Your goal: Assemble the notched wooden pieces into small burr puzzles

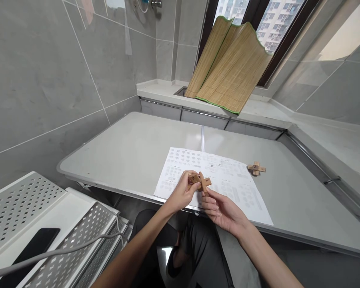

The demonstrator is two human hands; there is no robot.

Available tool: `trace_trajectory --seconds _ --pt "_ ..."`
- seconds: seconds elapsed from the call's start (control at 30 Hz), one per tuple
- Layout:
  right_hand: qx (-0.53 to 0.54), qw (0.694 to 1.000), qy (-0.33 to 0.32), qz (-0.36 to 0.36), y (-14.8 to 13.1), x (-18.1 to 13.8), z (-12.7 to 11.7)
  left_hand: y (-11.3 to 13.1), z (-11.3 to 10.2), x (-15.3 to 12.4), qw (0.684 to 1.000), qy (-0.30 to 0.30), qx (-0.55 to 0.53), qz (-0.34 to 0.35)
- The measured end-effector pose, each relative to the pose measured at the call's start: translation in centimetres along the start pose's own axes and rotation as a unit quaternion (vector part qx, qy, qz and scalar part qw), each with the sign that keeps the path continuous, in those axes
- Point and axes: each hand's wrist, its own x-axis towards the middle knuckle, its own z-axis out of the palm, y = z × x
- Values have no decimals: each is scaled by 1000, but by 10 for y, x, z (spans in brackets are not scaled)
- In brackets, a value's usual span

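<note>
Between my hands, above the near edge of the printed sheet (240, 196), are interlocking wooden puzzle pieces (206, 183) with dark marks on them. My left hand (184, 191) pinches a marked wooden piece (193, 178) between thumb and fingers. My right hand (223, 210) grips the lower end of an upright wooden piece beside it, its other fingers curled. The pieces touch or overlap; how they join is partly hidden by my fingers. A cross-shaped wooden puzzle assembly (256, 168) lies at the sheet's right edge, apart from both hands.
The sheet lies on a pale folding table (123, 148) with a centre seam. To the left, a white perforated rack (21, 204) carries a black phone (33, 252) and a grey cable (78, 245). A bamboo mat (228, 68) leans by the window beyond the table.
</note>
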Motion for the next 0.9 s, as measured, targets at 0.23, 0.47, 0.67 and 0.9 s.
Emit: trace_trajectory --seconds 0.23,0.47,0.67,0.9 --pt "-28 999 21 -8 8 9 8 11 -3 1 998 42 -4 -45" --pt "-35 999 35 -11 15 14 2 20 -3 3 996 61 3 -70" --pt "2 1000 13 8 16 18 -8 17 -5 3 996 53 17 -73" --pt "23 999 1 36 11 21 -10 23 -4 6 996 47 20 -67"
